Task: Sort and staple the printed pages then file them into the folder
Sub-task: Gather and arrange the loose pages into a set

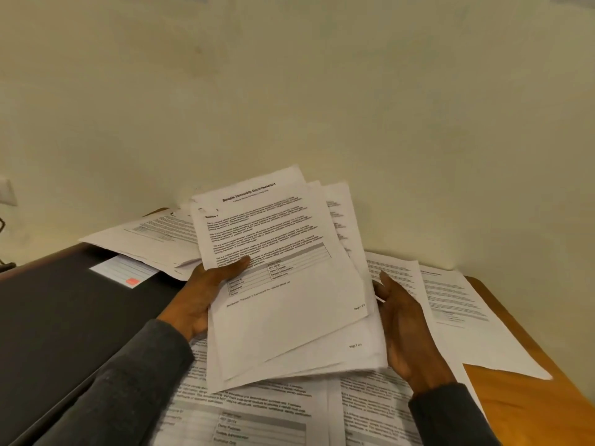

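A fanned bundle of printed pages [289, 304] is lifted above the table, its top sheet headed with a bold title and a small table. My left hand [206, 291] grips the bundle's left edge, thumb on the top sheet. My right hand [405, 329] holds the right edge, fingers behind the sheets. A black folder [64, 317] with a white label and red sticker lies closed on the left. More printed pages [267, 410] lie loose under the bundle and others [457, 304] to the right. No stapler is in view.
A wooden table [528, 410] shows at the right, its corner near the cream wall [289, 91]. Another spread of sheets [151, 239] overlaps the folder's far edge. A wall socket [6, 191] sits at far left.
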`<state>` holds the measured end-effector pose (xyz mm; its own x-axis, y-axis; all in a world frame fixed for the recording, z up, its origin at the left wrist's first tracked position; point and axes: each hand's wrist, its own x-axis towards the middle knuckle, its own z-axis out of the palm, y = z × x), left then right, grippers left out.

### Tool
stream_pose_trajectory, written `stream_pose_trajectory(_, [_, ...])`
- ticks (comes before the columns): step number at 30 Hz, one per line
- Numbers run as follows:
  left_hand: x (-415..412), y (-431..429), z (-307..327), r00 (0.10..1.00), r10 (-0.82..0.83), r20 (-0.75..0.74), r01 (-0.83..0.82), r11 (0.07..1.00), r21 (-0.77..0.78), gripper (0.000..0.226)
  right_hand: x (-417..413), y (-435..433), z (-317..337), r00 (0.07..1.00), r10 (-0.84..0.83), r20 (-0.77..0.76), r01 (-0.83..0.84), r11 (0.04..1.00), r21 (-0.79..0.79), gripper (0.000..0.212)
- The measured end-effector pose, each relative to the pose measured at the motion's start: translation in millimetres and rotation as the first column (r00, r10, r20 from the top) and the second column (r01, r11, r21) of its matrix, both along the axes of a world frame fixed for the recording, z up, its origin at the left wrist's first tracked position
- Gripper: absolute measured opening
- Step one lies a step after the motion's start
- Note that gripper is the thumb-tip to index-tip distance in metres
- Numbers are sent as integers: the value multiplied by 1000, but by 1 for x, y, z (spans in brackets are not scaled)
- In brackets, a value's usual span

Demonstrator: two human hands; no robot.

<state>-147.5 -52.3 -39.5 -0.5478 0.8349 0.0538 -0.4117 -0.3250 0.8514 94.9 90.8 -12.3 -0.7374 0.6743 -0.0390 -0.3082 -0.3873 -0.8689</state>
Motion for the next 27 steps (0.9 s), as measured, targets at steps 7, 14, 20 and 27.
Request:
stream_pose_trajectory(7, [11, 3, 2, 975, -125, -182, 125, 992, -9, 94, -3, -9, 1, 980, 109, 167, -149, 959, 243, 34])
stream_pose_trajectory(14, [17, 3, 4, 917, -189, -352, 186, 982, -43, 96, -4, -7, -4, 969, 15, 248, -109, 923, 368, 46])
stream_pose_trajectory(20, [19, 5, 6, 903, -133, -409, 117, 991, -64, 69, -1, -4, -2, 992, -56, 111, 19, 952, 306, 43])
stream_pose_trajectory(27, [21, 9, 5, 938, 143, -315, -114, 988, 109, 48, -9, -4, 2, 963, -236, 129, 131, 830, 543, 39])
